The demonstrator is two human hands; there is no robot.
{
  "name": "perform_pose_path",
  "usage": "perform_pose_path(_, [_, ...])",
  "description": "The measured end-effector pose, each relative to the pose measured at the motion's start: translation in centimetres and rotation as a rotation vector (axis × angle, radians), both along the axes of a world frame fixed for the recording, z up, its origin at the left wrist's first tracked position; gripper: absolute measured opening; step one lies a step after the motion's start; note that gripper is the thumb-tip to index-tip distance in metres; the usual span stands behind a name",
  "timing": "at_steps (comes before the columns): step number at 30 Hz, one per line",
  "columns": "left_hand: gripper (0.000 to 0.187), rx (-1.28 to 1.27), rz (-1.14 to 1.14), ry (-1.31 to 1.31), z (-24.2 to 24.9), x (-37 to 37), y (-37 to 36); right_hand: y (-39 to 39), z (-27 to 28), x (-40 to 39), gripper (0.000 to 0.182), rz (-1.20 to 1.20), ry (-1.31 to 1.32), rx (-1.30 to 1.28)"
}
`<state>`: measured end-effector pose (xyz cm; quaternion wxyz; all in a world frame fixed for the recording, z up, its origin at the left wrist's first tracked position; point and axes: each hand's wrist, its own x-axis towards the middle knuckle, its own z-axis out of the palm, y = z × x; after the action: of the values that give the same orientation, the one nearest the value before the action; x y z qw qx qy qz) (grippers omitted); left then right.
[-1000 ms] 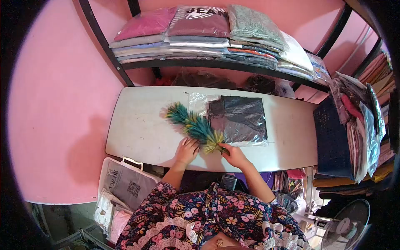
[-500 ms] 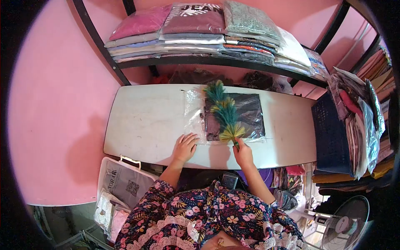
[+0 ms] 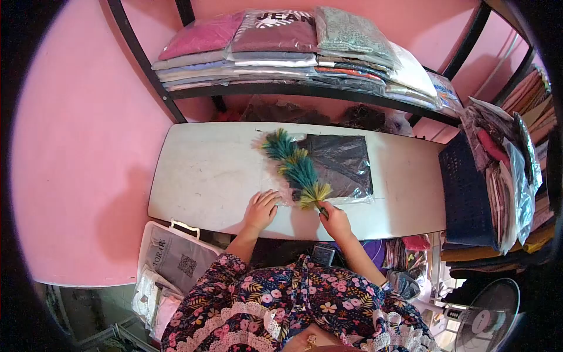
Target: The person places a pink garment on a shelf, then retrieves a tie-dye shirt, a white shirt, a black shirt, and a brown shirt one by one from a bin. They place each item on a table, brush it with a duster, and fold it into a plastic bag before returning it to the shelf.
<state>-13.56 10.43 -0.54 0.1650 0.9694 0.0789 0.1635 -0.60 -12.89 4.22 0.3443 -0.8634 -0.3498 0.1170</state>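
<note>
A green and yellow feather duster [image 3: 298, 169] lies slantwise over a dark folded garment [image 3: 343, 161] in a clear plastic bag. My right hand [image 3: 335, 221] grips the duster's handle near the table's front edge. Its bristles cover the left part of the garment and the bag's loose clear side. My left hand [image 3: 261, 209] rests flat on the white table [image 3: 202, 170], fingers spread, fingertips at the bag's lower left corner.
Bagged folded clothes [image 3: 273, 40] are stacked on a black-framed shelf [image 3: 252, 90] behind the table. A dark blue basket [image 3: 467, 190] of bagged clothes stands at the right end. Below are a white bin [image 3: 151, 246] at left and a fan [image 3: 487, 317] at right.
The duster has swung left across the bagged garment, baring more of its right side. My right hand has shifted slightly left and down; my left hand stays nearly in place.
</note>
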Motion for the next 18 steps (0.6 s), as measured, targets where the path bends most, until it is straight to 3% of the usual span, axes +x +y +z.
perform_pose_path(7, [0.031, 0.012, -0.001, -0.004, -0.2, 0.1, 0.1, -0.2, -0.1, 0.1, 0.035, 0.049, -0.017, 0.031])
perform_pose_path(18, [0.033, -0.007, 0.01, 0.002, -0.1, -0.1, 0.0, -2.4, 1.6, 3.2, 0.034, -0.261, -0.077, -0.074])
